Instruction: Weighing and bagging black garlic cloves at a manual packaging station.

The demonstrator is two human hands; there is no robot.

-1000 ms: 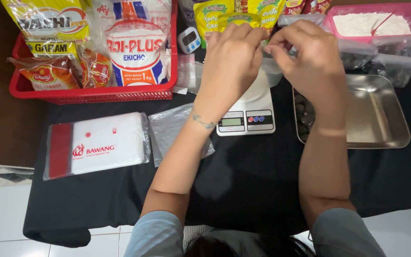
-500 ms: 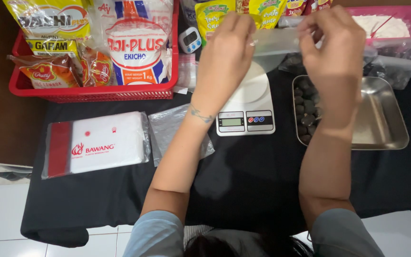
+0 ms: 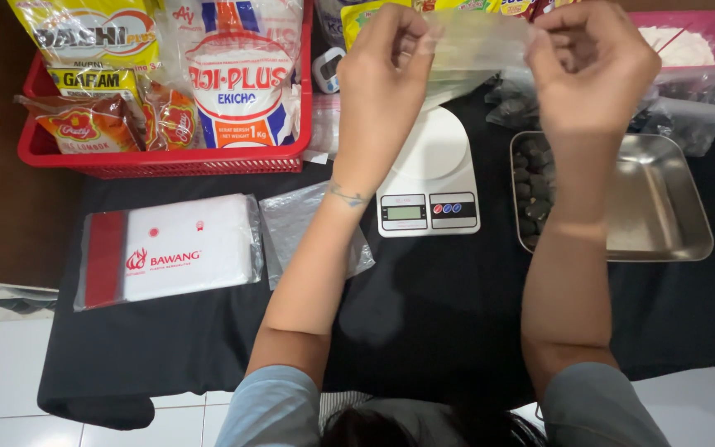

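Both hands are raised above a black cloth-covered table (image 3: 424,314), each pinching one upper edge of a thin, clear plastic bag (image 3: 469,50). The left hand (image 3: 378,91) has its fingers closed together on the bag's left edge; the right hand (image 3: 593,70) is clamped on the right edge, fingers curled inward. The film is stretched flat between them, glossy and faintly wrinkled, and tapers downward.

Directly below the bag, between the two wrists, sits a white kitchen scale (image 3: 429,178): smooth plastic, a rounded weighing plate and a small rectangular display with coloured buttons. Below the right hand lies a rectangular stainless-steel tray (image 3: 664,207) with rounded corners and a brushed, reflective floor; small dark, lumpy pieces (image 3: 534,194) gather along its left side. Beyond the right hand stands a pink plastic tub (image 3: 701,37) of white powder, with crinkled clear bags of dark contents (image 3: 688,116) beside it.

Left of the left hand stands a red perforated plastic basket (image 3: 167,157) packed with shiny printed food packets. Near the left forearm lies a loose, flat, clear bag (image 3: 295,228), and further left a flat pack of plastic bags (image 3: 171,252), white with a red strip. A small white digital timer (image 3: 324,70) sits just left of the left hand
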